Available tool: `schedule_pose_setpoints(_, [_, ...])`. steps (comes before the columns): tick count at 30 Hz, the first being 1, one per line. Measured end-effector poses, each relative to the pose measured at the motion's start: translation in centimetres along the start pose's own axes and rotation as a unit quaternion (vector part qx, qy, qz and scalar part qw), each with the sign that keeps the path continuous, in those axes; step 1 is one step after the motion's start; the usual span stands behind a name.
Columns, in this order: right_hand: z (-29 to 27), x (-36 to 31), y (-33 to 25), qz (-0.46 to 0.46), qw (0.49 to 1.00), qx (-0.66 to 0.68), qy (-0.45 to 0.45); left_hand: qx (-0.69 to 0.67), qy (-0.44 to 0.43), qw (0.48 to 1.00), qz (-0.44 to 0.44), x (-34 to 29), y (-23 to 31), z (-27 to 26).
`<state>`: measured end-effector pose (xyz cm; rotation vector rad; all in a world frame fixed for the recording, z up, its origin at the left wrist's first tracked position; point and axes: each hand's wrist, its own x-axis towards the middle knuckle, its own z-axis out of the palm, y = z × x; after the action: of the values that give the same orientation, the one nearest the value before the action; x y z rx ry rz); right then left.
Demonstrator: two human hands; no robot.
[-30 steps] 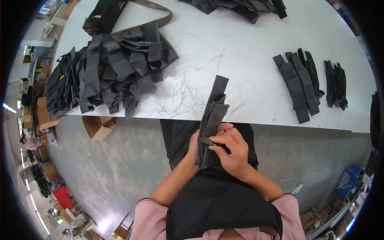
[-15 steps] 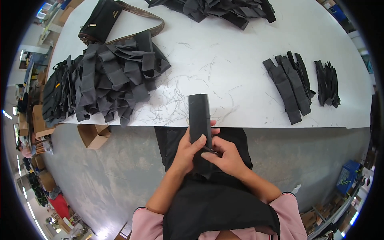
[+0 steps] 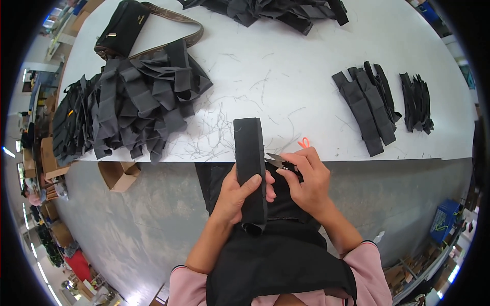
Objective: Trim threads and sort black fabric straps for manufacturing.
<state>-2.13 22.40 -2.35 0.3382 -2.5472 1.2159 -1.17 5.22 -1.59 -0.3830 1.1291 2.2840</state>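
Note:
My left hand (image 3: pixel 234 198) is closed around a folded black fabric strip (image 3: pixel 248 148), its thumb lying across the front. The strip stands lengthwise over the table's near edge, its lower end curled above my lap. Thread snips (image 3: pixel 275 160) are in my right hand (image 3: pixel 314 179); an orange loop (image 3: pixel 304 142) sticks up behind the fingers. Their blades are parted, with the tips close to the strip's right edge. Whether they touch the fabric I cannot tell. My right palm and fingers hide the snips' handle in part.
Loose thread ends (image 3: pixel 214 135) litter the white table (image 3: pixel 301 66). A large heap of dark fabric strips (image 3: pixel 138 97) lies left, beside a black shoulder bag (image 3: pixel 122 28). Another pile (image 3: pixel 275 13) is at the far side, with smaller stacks (image 3: pixel 370 112) at right. A cardboard box (image 3: pixel 119 176) sits below.
My right hand has moved right and up, off the fabric, and the snips now show with blades parted. The strip has shifted slightly left, and its lower end now shows.

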Motion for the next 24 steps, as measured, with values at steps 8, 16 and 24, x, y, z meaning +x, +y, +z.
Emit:
schedule_pose_setpoints(8, [0.6, -0.5, 0.3, 0.022, 0.999, 0.036, 0.016, -0.005, -0.003, 1.0, -0.024, 0.1, -0.1, 0.2])
schedule_pose_setpoints(16, [0.8, -0.9, 0.1, 0.037, 0.998, 0.05, 0.026, -0.017, -0.002, 0.999, -0.032, -0.2, -0.1, 0.1])
schedule_pose_setpoints(24, [0.2, -1.4, 0.5, 0.03, 0.999, 0.029, 0.027, -0.021, 0.0, 0.998, -0.062, -0.6, -0.1, -0.3])
